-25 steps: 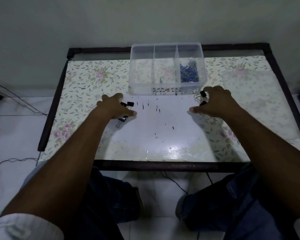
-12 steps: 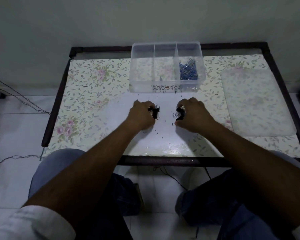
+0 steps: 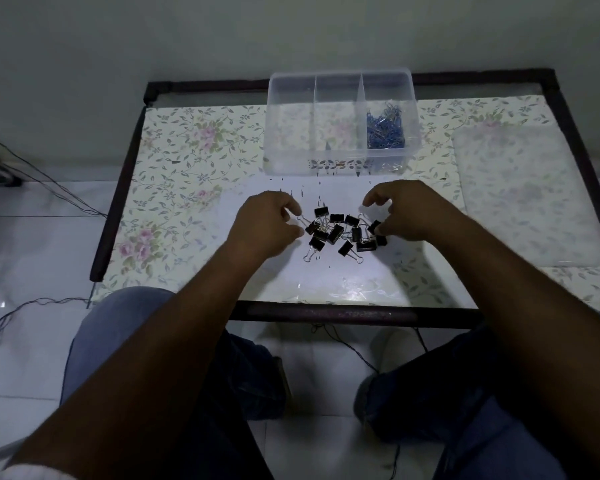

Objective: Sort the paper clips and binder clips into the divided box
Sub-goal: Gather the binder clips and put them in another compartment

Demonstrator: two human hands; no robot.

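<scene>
Dozen-odd binder clips point(image 3: 342, 233) heaped on counter point(image 3: 326, 282) between my hands | left hand point(image 3: 269, 226) curled, empty | right hand point(image 3: 406, 216) pinching one edge clip | paper clips point(image 3: 385, 128) in box point(image 3: 340, 168) right compartment | advice: scoop small bunches, avoid tangled handles.

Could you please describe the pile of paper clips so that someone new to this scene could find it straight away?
Look to the far edge of the floral table, where a clear divided box stands. The paper clips fill its right-hand compartment. They are a blue tangle, unlike the black binder clips loose on the table between the hands.
</scene>
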